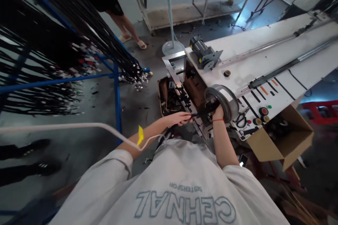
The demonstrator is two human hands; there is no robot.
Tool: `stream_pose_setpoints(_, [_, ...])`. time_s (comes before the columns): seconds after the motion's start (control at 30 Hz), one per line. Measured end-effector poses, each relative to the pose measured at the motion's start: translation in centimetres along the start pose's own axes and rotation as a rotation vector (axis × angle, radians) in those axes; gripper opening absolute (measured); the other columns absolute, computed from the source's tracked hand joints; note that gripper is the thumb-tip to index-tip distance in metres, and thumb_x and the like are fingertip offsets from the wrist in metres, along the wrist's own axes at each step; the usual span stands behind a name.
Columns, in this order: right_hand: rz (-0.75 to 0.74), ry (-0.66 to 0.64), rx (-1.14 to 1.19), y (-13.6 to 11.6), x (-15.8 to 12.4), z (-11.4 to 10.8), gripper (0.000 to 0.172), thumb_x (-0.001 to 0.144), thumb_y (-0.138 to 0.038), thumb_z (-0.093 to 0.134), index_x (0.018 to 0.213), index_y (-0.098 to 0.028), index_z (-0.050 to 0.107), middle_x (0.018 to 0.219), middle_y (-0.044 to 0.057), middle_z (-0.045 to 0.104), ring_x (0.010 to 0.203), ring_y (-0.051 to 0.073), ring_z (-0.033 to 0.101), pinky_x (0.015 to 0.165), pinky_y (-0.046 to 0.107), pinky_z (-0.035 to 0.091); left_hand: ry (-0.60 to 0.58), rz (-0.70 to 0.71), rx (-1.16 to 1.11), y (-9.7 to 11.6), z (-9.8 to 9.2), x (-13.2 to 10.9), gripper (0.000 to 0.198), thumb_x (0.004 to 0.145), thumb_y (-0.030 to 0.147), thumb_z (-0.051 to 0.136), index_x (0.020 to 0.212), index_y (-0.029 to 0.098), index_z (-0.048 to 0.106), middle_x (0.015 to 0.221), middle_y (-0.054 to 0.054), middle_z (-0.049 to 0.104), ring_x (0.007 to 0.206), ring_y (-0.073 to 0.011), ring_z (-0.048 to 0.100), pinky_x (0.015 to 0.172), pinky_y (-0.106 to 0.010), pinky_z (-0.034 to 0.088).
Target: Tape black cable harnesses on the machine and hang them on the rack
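Left hand (181, 117) pinches a black strap (194, 115); right hand (218, 111) grips the tape reel (221, 102) just beside it; keeping the strap taut seems wise.

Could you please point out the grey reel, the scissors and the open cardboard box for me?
grey reel (223, 100), head view, on its flat side face.
scissors (241, 119), head view, on the handles.
open cardboard box (283, 144), head view, on its front wall.
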State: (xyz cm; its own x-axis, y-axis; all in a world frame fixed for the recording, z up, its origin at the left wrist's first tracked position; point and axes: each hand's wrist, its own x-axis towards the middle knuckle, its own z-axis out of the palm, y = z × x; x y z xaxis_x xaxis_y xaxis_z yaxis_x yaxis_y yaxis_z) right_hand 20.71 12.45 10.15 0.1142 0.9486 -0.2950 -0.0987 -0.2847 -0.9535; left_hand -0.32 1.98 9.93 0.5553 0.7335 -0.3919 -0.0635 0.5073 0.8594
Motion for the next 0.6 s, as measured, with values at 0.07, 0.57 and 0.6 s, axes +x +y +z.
stream_pose_setpoints(0.07, [-0.084,0.108,-0.118,0.5,-0.6,-0.5,0.032,0.093,-0.034,0.042,0.069,-0.022,0.058,0.071,0.000,0.065,0.079,0.011,0.062,0.084,0.020,0.049,0.101,0.167,0.198,1.2,0.1,3.5,0.047,0.081,0.060,0.060,0.091,0.014,0.062,0.079,-0.002,0.057,0.055,-0.0080,0.038,0.048,-0.018,0.028])
stream_pose_setpoints(0.57, [-0.369,-0.202,-0.689,3.6,-3.0,-4.6,0.008,0.086,-0.029,0.046,0.085,-0.021,0.049,0.087,0.008,0.061,0.079,0.021,0.060,0.077,0.035,0.049,0.081,0.293,0.464,1.9,-2.8,8.6,0.036,0.092,0.042,0.047,0.103,0.011,0.062,0.089,-0.006,0.066,0.064,-0.0128,0.056,0.064,-0.023,0.047])
stream_pose_setpoints(0.6, [-0.331,-0.213,-0.683,3.7,-3.2,-4.7,0.007,0.086,-0.029,0.046,0.086,-0.022,0.047,0.080,0.005,0.059,0.071,0.019,0.059,0.071,0.034,0.049,0.066,0.286,0.454,1.6,-2.7,8.5,0.037,0.092,0.043,0.047,0.104,0.011,0.061,0.089,-0.006,0.067,0.064,-0.0129,0.056,0.063,-0.023,0.048])
